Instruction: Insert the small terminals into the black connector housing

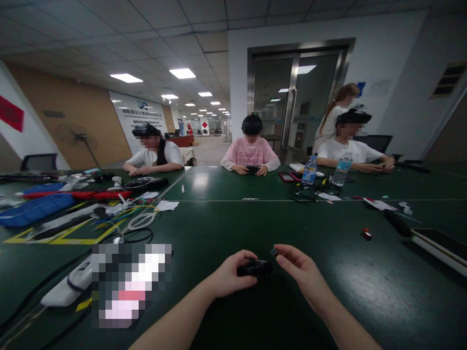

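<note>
1. Your left hand (230, 275) curls around a black object (256, 268), thumb on its near side and fingers on its far side, parted only by its width; a firm, even hold should stop it twisting.
2. Your right hand (298, 265) has thumb and forefinger almost together, pinching a small piece (274, 252); its details are too small to tell. It could slip easily, so a light, square pinch suits.
3. The black object is at the near middle of the green table (204, 226); whether it touches the surface, you cannot tell.
4. The piece is just right of it, apart; steady wrists would help precision.
</note>
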The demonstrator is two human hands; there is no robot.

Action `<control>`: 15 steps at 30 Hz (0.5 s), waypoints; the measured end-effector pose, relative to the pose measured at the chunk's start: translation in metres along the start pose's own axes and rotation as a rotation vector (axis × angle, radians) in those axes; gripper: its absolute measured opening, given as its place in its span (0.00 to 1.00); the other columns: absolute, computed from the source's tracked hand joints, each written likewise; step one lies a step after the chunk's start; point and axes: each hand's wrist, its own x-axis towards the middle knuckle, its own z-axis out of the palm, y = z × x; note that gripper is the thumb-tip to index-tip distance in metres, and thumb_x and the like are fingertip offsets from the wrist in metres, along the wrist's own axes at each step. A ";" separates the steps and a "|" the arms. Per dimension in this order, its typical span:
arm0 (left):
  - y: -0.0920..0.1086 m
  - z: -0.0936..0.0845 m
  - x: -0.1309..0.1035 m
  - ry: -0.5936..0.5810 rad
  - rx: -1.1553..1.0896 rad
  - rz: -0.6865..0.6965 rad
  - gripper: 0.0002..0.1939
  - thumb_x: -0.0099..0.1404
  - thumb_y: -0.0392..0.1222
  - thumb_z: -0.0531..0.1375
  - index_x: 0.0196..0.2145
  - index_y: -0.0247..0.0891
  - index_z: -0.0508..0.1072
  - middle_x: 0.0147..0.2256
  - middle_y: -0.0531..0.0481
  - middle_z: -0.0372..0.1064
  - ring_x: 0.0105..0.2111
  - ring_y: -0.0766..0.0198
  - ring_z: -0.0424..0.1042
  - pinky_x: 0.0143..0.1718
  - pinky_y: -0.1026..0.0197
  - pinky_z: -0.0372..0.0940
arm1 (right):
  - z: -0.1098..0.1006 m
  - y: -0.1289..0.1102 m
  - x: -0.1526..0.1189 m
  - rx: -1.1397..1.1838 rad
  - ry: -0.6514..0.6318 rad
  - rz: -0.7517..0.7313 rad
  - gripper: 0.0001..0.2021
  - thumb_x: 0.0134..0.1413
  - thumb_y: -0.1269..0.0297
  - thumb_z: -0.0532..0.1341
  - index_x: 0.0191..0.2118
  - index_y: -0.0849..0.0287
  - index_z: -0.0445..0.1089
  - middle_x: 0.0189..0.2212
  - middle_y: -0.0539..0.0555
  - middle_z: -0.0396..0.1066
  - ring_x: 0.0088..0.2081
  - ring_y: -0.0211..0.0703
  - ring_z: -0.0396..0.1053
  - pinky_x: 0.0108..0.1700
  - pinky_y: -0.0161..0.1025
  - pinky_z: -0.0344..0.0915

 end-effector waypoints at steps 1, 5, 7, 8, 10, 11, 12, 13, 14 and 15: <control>0.000 0.000 0.000 -0.001 -0.004 0.003 0.23 0.56 0.32 0.63 0.48 0.39 0.63 0.43 0.48 0.68 0.43 0.58 0.69 0.44 0.56 0.63 | 0.002 0.001 -0.001 -0.056 -0.032 -0.013 0.17 0.41 0.55 0.68 0.39 0.53 0.75 0.39 0.54 0.75 0.44 0.52 0.69 0.49 0.50 0.62; -0.001 0.000 0.001 0.005 -0.009 0.025 0.22 0.56 0.31 0.63 0.47 0.38 0.64 0.42 0.48 0.68 0.43 0.59 0.69 0.44 0.56 0.63 | 0.012 0.005 -0.004 -0.331 -0.112 -0.157 0.09 0.43 0.62 0.66 0.35 0.50 0.76 0.40 0.52 0.73 0.45 0.52 0.67 0.52 0.50 0.59; -0.002 0.000 0.002 0.006 -0.013 0.028 0.21 0.55 0.31 0.63 0.47 0.37 0.64 0.41 0.48 0.68 0.42 0.59 0.69 0.43 0.57 0.63 | 0.015 0.006 -0.006 -0.433 -0.157 -0.204 0.09 0.43 0.66 0.65 0.34 0.47 0.76 0.41 0.51 0.72 0.47 0.52 0.66 0.53 0.49 0.59; -0.003 0.001 0.002 0.007 -0.015 0.029 0.21 0.55 0.31 0.63 0.47 0.37 0.64 0.41 0.48 0.68 0.42 0.59 0.69 0.43 0.57 0.63 | 0.016 0.006 -0.006 -0.466 -0.174 -0.214 0.10 0.44 0.67 0.64 0.34 0.47 0.76 0.42 0.51 0.72 0.48 0.52 0.65 0.53 0.50 0.59; -0.005 0.001 0.003 0.004 -0.008 0.028 0.22 0.55 0.32 0.63 0.47 0.37 0.64 0.41 0.48 0.68 0.42 0.59 0.69 0.43 0.57 0.64 | 0.016 0.005 -0.007 -0.504 -0.205 -0.210 0.11 0.45 0.68 0.63 0.35 0.46 0.76 0.43 0.52 0.71 0.48 0.52 0.65 0.53 0.50 0.58; -0.006 0.002 0.003 0.006 -0.001 0.030 0.22 0.55 0.32 0.63 0.47 0.37 0.64 0.41 0.48 0.68 0.42 0.59 0.69 0.43 0.57 0.63 | 0.016 0.004 -0.007 -0.517 -0.215 -0.205 0.11 0.45 0.68 0.63 0.36 0.46 0.76 0.43 0.52 0.71 0.48 0.52 0.65 0.53 0.51 0.58; -0.006 0.002 0.003 0.008 0.006 0.032 0.22 0.55 0.33 0.63 0.48 0.38 0.64 0.41 0.48 0.68 0.42 0.59 0.69 0.43 0.57 0.63 | 0.015 0.004 -0.007 -0.528 -0.224 -0.199 0.11 0.45 0.68 0.63 0.36 0.46 0.75 0.43 0.51 0.71 0.48 0.52 0.65 0.53 0.51 0.58; -0.007 0.002 0.003 0.005 0.014 0.033 0.22 0.55 0.33 0.63 0.48 0.38 0.64 0.41 0.48 0.68 0.42 0.59 0.69 0.43 0.57 0.63 | 0.014 0.003 -0.007 -0.538 -0.230 -0.197 0.11 0.45 0.68 0.63 0.36 0.45 0.75 0.44 0.51 0.71 0.48 0.52 0.65 0.53 0.51 0.58; -0.007 0.002 0.003 0.001 0.019 0.033 0.22 0.55 0.33 0.63 0.48 0.37 0.64 0.41 0.49 0.68 0.42 0.59 0.69 0.43 0.57 0.63 | 0.014 0.002 -0.007 -0.548 -0.234 -0.202 0.11 0.46 0.68 0.63 0.36 0.45 0.75 0.44 0.51 0.71 0.48 0.52 0.65 0.52 0.51 0.59; -0.006 0.002 0.003 -0.004 0.021 0.032 0.22 0.55 0.33 0.63 0.48 0.37 0.64 0.41 0.49 0.68 0.42 0.59 0.69 0.43 0.57 0.63 | 0.013 0.001 -0.008 -0.561 -0.235 -0.214 0.12 0.46 0.68 0.62 0.36 0.44 0.75 0.44 0.51 0.71 0.48 0.52 0.65 0.52 0.50 0.59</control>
